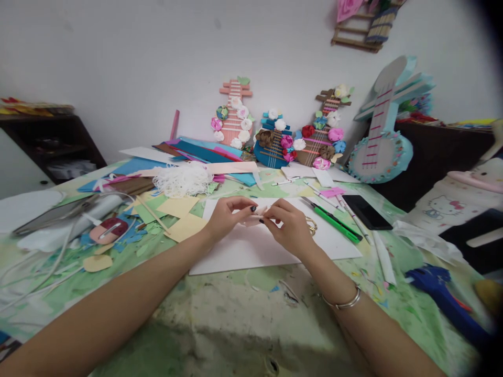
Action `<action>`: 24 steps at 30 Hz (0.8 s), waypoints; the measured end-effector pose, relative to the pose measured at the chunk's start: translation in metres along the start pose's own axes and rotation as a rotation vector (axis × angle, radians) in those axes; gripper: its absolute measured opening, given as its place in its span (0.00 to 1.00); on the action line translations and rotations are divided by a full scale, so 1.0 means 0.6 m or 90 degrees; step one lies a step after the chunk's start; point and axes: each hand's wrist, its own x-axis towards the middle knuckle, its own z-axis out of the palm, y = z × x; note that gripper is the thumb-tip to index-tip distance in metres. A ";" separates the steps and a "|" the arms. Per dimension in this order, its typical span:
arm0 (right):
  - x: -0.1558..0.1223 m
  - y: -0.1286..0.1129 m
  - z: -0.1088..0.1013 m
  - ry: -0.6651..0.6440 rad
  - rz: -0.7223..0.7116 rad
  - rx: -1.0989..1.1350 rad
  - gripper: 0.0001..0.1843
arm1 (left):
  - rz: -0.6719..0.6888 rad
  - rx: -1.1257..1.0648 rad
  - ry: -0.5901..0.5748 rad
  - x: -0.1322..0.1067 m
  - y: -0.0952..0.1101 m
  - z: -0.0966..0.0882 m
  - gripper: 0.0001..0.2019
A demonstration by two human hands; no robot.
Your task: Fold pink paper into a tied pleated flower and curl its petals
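Note:
Both my hands meet above a white board [243, 254] and pinch a small pale pink piece of paper [251, 220] between them. My left hand [230, 214] grips its left side, thumb and forefinger closed on it. On the other side, the fingertips of my right hand [291, 225] are pressed together on the same paper. My fingers cover part of it, so its full shape does not show. Just right of my right hand lie gold-handled scissors [312, 226], partly hidden. A green utility knife [336, 225] rests on the board's right edge.
Paper scraps [184, 207] and a heap of white string [183, 179] lie to the left. A phone [367, 212] and a blue glue gun [444, 298] are at the right. Flower-covered paper instruments [233, 118] lean on the wall, beside a large light-blue one [379, 136].

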 end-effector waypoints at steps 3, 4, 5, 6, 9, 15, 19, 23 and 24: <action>-0.001 -0.002 0.002 -0.007 -0.021 0.003 0.05 | -0.070 -0.046 0.014 0.004 -0.003 -0.002 0.14; -0.001 -0.002 0.002 -0.007 -0.025 0.003 0.05 | -0.083 -0.051 0.007 0.006 -0.005 -0.003 0.15; -0.001 -0.003 0.003 -0.007 -0.029 0.003 0.05 | -0.090 -0.054 -0.009 0.007 -0.007 -0.003 0.15; -0.001 -0.003 0.003 -0.007 -0.031 0.004 0.05 | -0.090 -0.057 -0.031 0.008 -0.008 -0.004 0.15; 0.000 -0.007 0.002 -0.009 -0.039 0.006 0.05 | -0.089 -0.088 -0.108 0.012 -0.014 -0.008 0.14; 0.000 -0.013 0.001 -0.025 -0.025 0.024 0.05 | -0.172 -0.188 -0.176 0.012 -0.011 -0.010 0.14; -0.002 -0.011 0.002 -0.034 -0.026 0.015 0.05 | -0.224 -0.228 -0.184 0.010 -0.003 -0.007 0.13; -0.002 -0.010 0.001 -0.051 -0.031 0.005 0.06 | -0.216 -0.254 -0.143 0.011 -0.006 -0.006 0.10; -0.002 -0.010 0.000 -0.053 -0.032 0.003 0.06 | -0.211 -0.259 -0.129 0.011 -0.007 -0.006 0.10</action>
